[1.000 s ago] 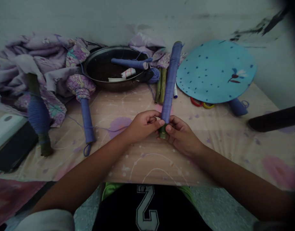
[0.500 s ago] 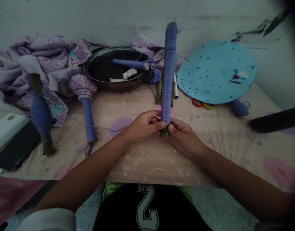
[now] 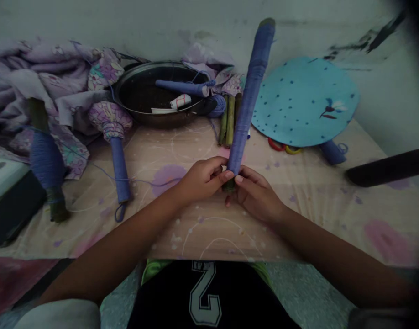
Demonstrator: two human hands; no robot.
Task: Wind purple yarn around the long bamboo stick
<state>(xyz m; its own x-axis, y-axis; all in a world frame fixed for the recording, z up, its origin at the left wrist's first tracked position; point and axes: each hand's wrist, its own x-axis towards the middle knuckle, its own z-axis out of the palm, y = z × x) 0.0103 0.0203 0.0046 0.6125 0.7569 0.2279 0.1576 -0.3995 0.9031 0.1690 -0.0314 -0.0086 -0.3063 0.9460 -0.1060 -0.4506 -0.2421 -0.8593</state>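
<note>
A long stick wrapped in blue-purple yarn (image 3: 249, 98) tilts up and to the right between my hands, its bare green ends showing at top and bottom. My left hand (image 3: 206, 179) pinches the lower end from the left, thumb across the front. From the right, my right hand (image 3: 259, 189) closes its thumb and fingers on the same end. A strand of yarn (image 3: 151, 183) runs leftward from near my left hand, past a yarn-wrapped handle with a floral cloth top (image 3: 119, 169), toward a stick wound with a thick bulge of yarn (image 3: 47, 157).
Behind stands a dark pan (image 3: 154, 119) holding a wrapped stick (image 3: 182, 87). Bare green sticks (image 3: 230, 121) lie beside it. A blue dotted fan (image 3: 305, 103) rests at the right, near a dark rod (image 3: 387, 168). Bunched purple cloth (image 3: 52, 68) fills the back left.
The wrapped stick's top has swung to the right, so it leans more. Both hands keep hold of its lower end. The view has shifted slightly.
</note>
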